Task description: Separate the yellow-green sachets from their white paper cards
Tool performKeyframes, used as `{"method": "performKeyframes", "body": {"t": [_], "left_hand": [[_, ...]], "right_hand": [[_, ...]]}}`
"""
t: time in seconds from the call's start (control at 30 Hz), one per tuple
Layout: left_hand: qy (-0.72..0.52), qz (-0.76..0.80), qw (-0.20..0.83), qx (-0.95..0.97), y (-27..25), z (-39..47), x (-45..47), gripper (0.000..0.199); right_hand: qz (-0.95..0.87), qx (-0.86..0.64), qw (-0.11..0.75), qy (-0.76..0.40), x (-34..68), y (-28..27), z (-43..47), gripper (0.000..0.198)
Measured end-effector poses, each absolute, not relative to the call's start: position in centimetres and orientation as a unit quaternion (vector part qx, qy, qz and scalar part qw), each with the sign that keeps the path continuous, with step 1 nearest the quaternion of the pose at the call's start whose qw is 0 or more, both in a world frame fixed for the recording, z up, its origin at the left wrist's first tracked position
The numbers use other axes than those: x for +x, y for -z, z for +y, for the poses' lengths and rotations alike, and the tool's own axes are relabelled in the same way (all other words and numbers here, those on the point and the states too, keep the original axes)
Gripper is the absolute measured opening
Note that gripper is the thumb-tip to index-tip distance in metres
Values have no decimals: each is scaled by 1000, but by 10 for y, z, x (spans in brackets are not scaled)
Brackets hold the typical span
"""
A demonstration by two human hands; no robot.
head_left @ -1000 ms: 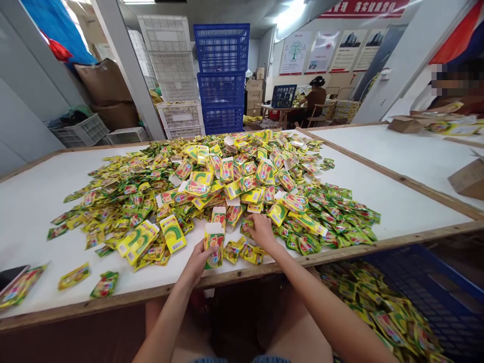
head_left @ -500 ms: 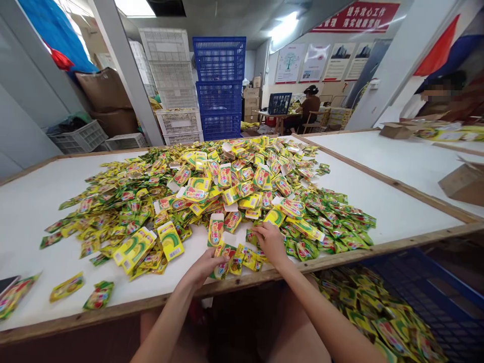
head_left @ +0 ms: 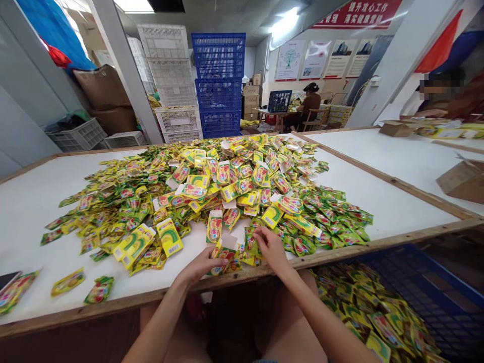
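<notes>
My left hand [head_left: 199, 264] is closed around a small open carton [head_left: 228, 247] in yellow, green and red, its white flap raised, near the table's front edge. Just right of it, my right hand [head_left: 270, 247] pinches a green candy packet [head_left: 250, 239] between thumb and fingertips. The packet stands roughly upright, a short way from the carton. Behind the left hand, another carton [head_left: 214, 227] with an open flap leans on the pile. Beyond both hands spreads a large heap of cartons and packets [head_left: 234, 174].
The white table [head_left: 34, 191] has a raised wooden edge [head_left: 113, 308]. At the lower right, a blue crate [head_left: 423, 292] holds many packets. Cardboard boxes [head_left: 463, 177] lie on the right-hand table. Two other people are at work farther back. White crates [head_left: 170, 80] and blue crates [head_left: 219, 75] stand stacked behind.
My right hand has raised the green packet off the packets beneath it, into a more upright position. My left hand keeps its hold on the carton, and the view has shifted slightly.
</notes>
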State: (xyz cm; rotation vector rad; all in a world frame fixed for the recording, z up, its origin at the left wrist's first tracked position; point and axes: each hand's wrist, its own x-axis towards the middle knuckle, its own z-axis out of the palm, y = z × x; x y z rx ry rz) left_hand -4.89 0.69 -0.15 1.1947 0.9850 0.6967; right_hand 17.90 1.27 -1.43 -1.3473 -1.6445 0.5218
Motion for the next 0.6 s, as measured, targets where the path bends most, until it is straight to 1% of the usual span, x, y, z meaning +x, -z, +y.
{"method": "performKeyframes", "body": {"t": [0.1, 0.2, 0.3, 0.43, 0.53, 0.6], "left_hand": [[-331, 423, 685, 492, 2, 1, -53, 35], [-356, 416, 696, 465, 3, -2, -56, 39], [-365, 421, 691, 460, 3, -3, -59, 39], [-371, 434, 668, 478, 5, -4, -62, 37], [-385, 445, 632, 503, 9, -4, -62, 34], [-398, 452, 612, 512, 11, -4, -60, 39]], "right_hand": [[-695, -527, 430, -236, 162, 17, 8, 13], [-707, -502, 403, -291, 144, 18, 3, 13], [-697, -500, 376, -352, 136, 17, -1, 19], [-703, -497, 334, -384, 141, 17, -9, 24], [-700, -497, 334, -390, 143, 18, -13, 25], [-679, -509, 357, -389, 140, 19, -14, 22]]}}
